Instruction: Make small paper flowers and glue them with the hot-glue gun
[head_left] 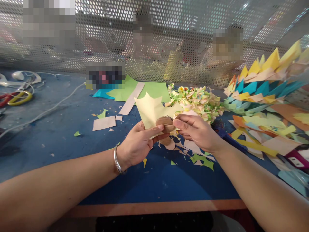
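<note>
My left hand, with a silver bangle at its wrist, grips a pale yellow paper piece with pointed, curved-in edges. Under its thumb, a brown oval piece lies flat against the paper. My right hand is closed in a pinch at the right edge of the oval and paper. A thin dark tip shows by its fingers, but I cannot make out what it belongs to. Beneath the hands lie paper scraps, among them a green offcut.
A heap of small cut paper pieces lies behind my hands, beside green sheets. Folded pointed paper stacks and strips stand at right. Scissors and a white cable are at left. A perforated metal screen borders the blue table.
</note>
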`<state>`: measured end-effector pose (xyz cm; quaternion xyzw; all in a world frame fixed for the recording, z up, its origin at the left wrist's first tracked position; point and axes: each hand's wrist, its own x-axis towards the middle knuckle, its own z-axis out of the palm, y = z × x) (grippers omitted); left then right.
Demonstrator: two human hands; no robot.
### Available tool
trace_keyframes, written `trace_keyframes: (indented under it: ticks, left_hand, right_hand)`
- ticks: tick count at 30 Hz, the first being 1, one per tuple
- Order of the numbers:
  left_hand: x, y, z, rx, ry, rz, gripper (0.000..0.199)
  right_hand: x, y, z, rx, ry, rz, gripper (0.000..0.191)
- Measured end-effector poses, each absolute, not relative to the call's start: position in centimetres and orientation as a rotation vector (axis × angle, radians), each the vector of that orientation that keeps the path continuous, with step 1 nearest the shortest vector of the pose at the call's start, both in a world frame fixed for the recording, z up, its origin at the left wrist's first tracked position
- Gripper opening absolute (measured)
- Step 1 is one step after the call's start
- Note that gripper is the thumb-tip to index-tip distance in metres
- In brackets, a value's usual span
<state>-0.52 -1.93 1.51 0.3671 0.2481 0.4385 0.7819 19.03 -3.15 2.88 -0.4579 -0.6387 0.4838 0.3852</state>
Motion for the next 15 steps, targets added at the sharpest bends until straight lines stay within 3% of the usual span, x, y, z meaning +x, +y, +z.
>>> trace_keyframes:
  ticks: [15]
  left_hand:
    - [-0.54,-2.14,1.81,0.858,0.563,0.940,0.018]
  right_hand:
    - [19.34,-3.08,2.91,-1.159,-1.633,1.263,0.040]
